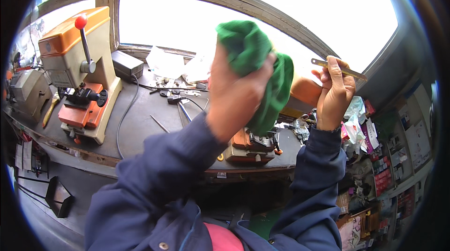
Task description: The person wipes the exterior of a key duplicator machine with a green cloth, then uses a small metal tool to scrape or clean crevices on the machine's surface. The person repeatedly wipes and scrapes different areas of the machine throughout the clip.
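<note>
Green cloth is what I am bunching up in my left hand, raised in front of the window above the workbench. My left fingers are clenching around it, a fold draping down over my knuckles. It is looking soft and light, so I judge it will crumple and slip through a loose grip; a full fistful seems the safest hold. My right hand is pinching a thin metal strip between thumb and fingertips, held up level near the cloth but not touching it. The strip is appearing stiff, flat and narrow, likely with hard edges, so I am holding it by its flat faces near 1 end.

Below my arms, the dark bench top is carrying 1 orange and cream machine with a red-knobbed lever on my left, and a smaller orange machine partly hidden under my left wrist. Small tools and papers are lying scattered near the window sill. Crowded shelves of packets are filling the right side.
</note>
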A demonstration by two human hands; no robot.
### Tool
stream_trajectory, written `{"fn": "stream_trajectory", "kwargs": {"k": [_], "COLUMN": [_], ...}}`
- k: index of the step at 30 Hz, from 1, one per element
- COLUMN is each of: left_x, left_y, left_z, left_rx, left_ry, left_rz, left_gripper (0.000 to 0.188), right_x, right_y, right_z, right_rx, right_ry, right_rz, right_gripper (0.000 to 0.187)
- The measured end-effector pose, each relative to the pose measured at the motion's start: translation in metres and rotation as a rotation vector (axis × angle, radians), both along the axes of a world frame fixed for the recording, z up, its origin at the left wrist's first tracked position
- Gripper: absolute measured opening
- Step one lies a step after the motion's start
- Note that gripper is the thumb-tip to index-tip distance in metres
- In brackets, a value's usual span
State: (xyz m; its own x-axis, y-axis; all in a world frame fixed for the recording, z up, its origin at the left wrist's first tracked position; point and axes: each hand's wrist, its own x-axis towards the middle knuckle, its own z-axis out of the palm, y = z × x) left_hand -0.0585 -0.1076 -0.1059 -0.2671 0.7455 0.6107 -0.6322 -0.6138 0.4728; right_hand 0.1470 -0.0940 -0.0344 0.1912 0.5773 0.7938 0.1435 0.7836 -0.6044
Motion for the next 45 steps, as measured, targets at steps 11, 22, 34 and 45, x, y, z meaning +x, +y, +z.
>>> {"fn": "stream_trajectory", "kwargs": {"k": [11, 22, 34, 45], "left_x": [0.084, 0.088, 0.078, 0.092], "left_y": [0.143, 0.214, 0.017, 0.166], "left_z": [0.043, 0.057, 0.017, 0.03], "left_rx": [0.039, -0.46, 0.012, -0.223], "left_ry": [0.283, 0.525, 0.298, 0.346], "left_rz": [0.291, 0.507, 0.22, 0.194], "left_gripper": [0.046, 0.078, 0.039, 0.051], "right_x": [0.01, 0.017, 0.029, 0.031], "right_y": [-0.009, -0.005, -0.002, -0.001], "right_z": [-0.002, -0.003, -0.006, -0.004], "right_rx": [0.015, 0.046, 0.046, 0.021], "right_ry": [0.293, 0.264, 0.223, 0.315], "right_rz": [0.303, 0.362, 0.441, 0.294], "right_gripper": [0.009, 0.008, 0.013, 0.017]}}
